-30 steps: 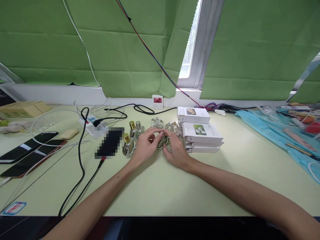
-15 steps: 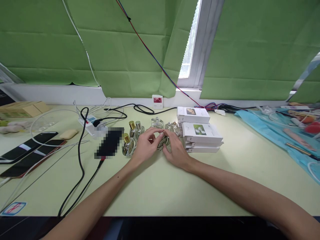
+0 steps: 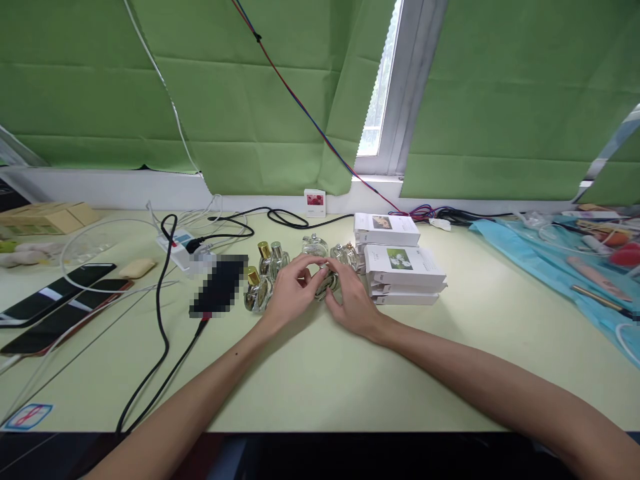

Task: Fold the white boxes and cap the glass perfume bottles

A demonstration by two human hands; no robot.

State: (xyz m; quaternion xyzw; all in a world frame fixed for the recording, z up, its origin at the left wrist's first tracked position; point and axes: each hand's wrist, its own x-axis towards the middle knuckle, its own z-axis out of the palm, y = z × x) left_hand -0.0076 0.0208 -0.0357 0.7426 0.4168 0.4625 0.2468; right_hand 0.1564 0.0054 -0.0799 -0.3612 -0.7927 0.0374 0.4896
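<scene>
Both hands meet at a round glass perfume bottle [image 3: 327, 285] on the table, partly hidden by the fingers. My left hand [image 3: 294, 287] is closed, its thumb and fingertips pinching at the bottle's top. From the other side, my right hand [image 3: 353, 300] curls its fingers round the same bottle. Left of them stand several perfume bottles with gold or silvery caps, such as a gold-capped bottle [image 3: 256, 293]. Behind the hands are a clear glass bottle [image 3: 314, 247] and more glass bottles [image 3: 345, 255]. White boxes with flower pictures [image 3: 407, 267] are stacked right of my right hand.
A small white card box [image 3: 315, 203] leans at the wall. Black cables [image 3: 163, 320] run across the left side, near a power strip [image 3: 175, 248], a blurred-out dark device [image 3: 220, 285] and two phones [image 3: 60, 320]. Blue sheeting [image 3: 550, 267] with assorted items lies at right.
</scene>
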